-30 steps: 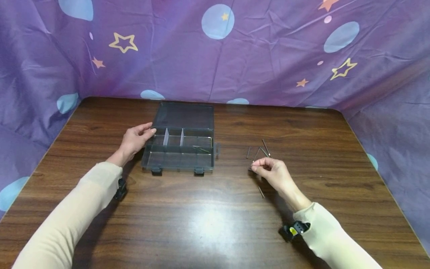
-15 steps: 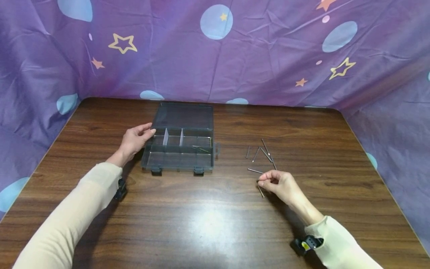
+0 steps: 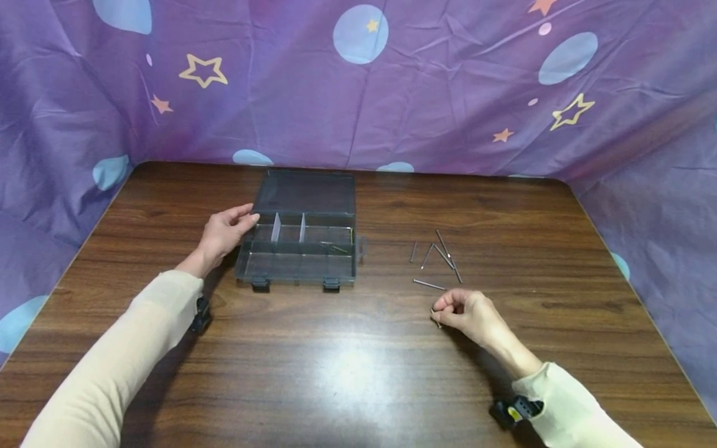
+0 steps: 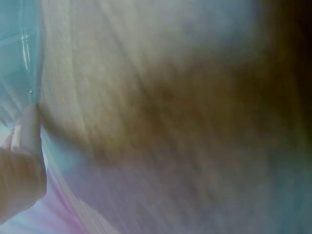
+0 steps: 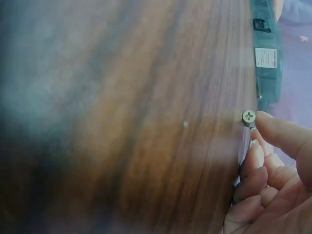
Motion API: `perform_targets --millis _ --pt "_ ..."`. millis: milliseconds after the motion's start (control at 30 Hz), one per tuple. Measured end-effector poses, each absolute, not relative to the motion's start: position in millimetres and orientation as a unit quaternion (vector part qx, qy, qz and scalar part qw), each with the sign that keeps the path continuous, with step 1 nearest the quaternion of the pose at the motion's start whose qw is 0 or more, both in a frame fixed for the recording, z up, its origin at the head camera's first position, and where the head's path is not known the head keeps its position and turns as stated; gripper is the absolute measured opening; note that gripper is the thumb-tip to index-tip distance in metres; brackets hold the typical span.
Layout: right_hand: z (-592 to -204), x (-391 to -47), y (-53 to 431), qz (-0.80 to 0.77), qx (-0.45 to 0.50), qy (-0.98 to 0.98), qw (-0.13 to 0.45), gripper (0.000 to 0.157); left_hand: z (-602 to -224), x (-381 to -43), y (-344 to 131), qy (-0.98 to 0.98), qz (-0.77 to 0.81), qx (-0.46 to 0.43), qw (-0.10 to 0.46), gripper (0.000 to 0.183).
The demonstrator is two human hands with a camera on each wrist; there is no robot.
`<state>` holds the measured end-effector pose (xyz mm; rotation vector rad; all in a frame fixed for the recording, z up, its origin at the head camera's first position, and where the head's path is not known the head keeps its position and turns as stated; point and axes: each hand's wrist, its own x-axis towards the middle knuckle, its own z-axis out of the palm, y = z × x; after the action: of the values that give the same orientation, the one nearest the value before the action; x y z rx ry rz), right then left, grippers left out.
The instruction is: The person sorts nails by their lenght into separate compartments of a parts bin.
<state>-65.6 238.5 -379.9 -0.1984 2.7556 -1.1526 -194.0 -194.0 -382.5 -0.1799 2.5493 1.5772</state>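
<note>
My left hand grips the left side of an open, see-through grey organizer box, its thumb over the rim; the left wrist view shows the fingers against the box's edge. Low on the right, the thumb and forefinger of my right hand pinch a screw at table level. That screw's cross-slotted head shows by the thumb tip in the right wrist view. Several long screws lie just beyond this hand, one of them close to its fingers. Another screw lies inside the box.
The box lid leans back, away from me. White dividers split its rear row. Two black latches stick out at the front. A purple patterned cloth hangs behind the wooden table.
My right hand has drawn back toward me and to the right, from the loose screws to the nearest one, where its fingers have closed. The left hand and the box stay put.
</note>
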Motion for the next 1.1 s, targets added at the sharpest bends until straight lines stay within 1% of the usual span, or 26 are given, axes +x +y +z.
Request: perform_targets --millis 267,833,1100 --pt "-378.3 -64.2 237.5 -0.347 -0.065 0.933 0.064 0.007 -382.4 -194.5 -192.5 0.849 0.521 -0.063 0.068 0.054" --pt "-378.1 -64.4 234.9 -0.299 -0.092 0.949 0.042 0.009 -383.2 -194.1 -193.6 0.847 0.524 -0.064 0.065 0.053" --pt "-378.8 -64.4 234.7 -0.300 -0.094 0.949 0.034 0.010 -382.6 -194.5 -193.9 0.851 0.518 -0.063 0.066 0.053"
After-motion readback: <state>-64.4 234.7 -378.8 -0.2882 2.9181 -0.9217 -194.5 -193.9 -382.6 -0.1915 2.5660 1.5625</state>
